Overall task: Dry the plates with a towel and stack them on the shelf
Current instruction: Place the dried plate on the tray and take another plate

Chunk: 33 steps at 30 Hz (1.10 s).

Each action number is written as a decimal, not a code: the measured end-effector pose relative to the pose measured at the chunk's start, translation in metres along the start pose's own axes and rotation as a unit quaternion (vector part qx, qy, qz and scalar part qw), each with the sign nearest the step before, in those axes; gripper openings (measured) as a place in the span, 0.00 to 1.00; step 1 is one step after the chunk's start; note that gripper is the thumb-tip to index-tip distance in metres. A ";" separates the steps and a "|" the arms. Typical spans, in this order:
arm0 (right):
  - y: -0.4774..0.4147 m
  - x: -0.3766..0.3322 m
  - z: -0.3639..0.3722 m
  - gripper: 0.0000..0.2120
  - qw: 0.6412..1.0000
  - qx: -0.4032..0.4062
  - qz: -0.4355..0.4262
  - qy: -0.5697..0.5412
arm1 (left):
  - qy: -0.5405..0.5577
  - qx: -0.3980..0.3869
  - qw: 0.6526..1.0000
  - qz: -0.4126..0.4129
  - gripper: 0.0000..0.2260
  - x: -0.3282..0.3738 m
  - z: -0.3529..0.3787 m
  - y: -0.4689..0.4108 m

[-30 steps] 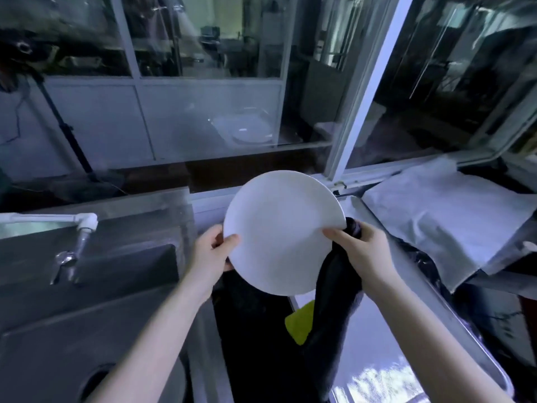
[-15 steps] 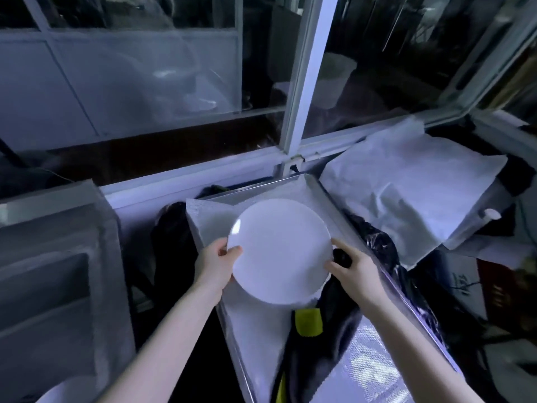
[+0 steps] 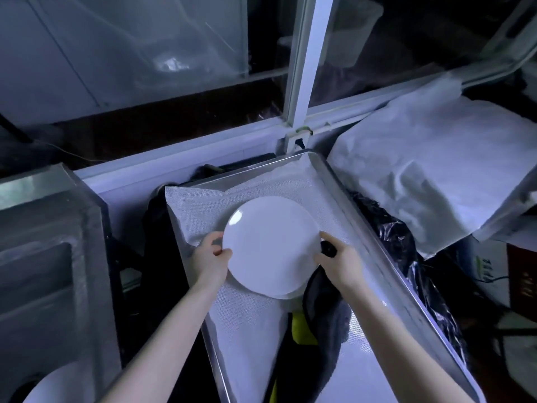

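Note:
A round white plate (image 3: 270, 242) lies flat over the metal shelf tray (image 3: 334, 181), on top of another white plate whose rim (image 3: 286, 295) shows below it. My left hand (image 3: 210, 258) grips the plate's left edge. At the right edge my right hand (image 3: 338, 264) holds the plate and also clutches a dark towel (image 3: 325, 312) with a yellow-green patch, which hangs down onto the tray.
A white mesh liner (image 3: 203, 210) covers the tray. The steel sink unit (image 3: 43, 257) stands at the left, with a white plate edge (image 3: 58, 382) at the bottom left. White sheeting (image 3: 430, 175) and black plastic (image 3: 401, 242) lie to the right. A window frame (image 3: 302, 68) rises behind.
The plate went from upright in front of the window, over the sink's edge, down and right to lie flat over the tray on another plate. Both hands kept their hold.

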State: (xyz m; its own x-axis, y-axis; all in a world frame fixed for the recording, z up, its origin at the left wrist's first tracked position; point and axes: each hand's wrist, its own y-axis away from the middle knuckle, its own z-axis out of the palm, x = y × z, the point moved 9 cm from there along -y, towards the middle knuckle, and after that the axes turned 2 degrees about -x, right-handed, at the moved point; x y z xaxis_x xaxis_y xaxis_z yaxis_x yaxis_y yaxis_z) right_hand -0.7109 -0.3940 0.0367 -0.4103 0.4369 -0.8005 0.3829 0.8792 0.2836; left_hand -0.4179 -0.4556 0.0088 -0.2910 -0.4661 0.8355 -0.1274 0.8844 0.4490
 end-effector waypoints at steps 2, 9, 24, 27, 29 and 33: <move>0.001 0.006 -0.001 0.17 1.000 0.006 0.000 0.004 | -0.015 -0.005 1.000 0.005 0.19 -0.003 0.003 0.001; 0.003 0.020 -0.008 0.17 0.999 0.028 0.017 0.044 | -0.059 0.004 0.997 0.041 0.19 -0.006 0.013 0.008; 0.023 -0.006 -0.011 0.22 0.993 0.098 -0.002 0.068 | -0.103 -0.024 0.991 0.080 0.22 0.005 0.009 0.025; 0.049 -0.050 0.012 0.19 0.992 0.070 -0.091 0.046 | -0.036 -0.021 0.994 0.102 0.17 0.011 -0.011 0.043; 0.070 -0.081 0.037 0.17 0.988 0.031 -0.145 0.033 | -0.001 -0.018 0.992 0.123 0.15 0.013 -0.029 0.057; 0.119 -0.142 0.093 0.15 0.971 -0.048 -0.234 0.024 | 0.037 0.004 0.985 0.170 0.16 0.005 -0.086 0.084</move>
State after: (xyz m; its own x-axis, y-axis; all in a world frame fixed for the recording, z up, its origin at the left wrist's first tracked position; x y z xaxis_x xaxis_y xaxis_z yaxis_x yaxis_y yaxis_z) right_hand -0.5299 -0.3686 0.1350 -0.5604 -0.0082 -0.8282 0.0679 0.9961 -0.0558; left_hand -0.3490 -0.3852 0.0777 -0.2486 -0.1427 0.9580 -0.0426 0.9897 0.1364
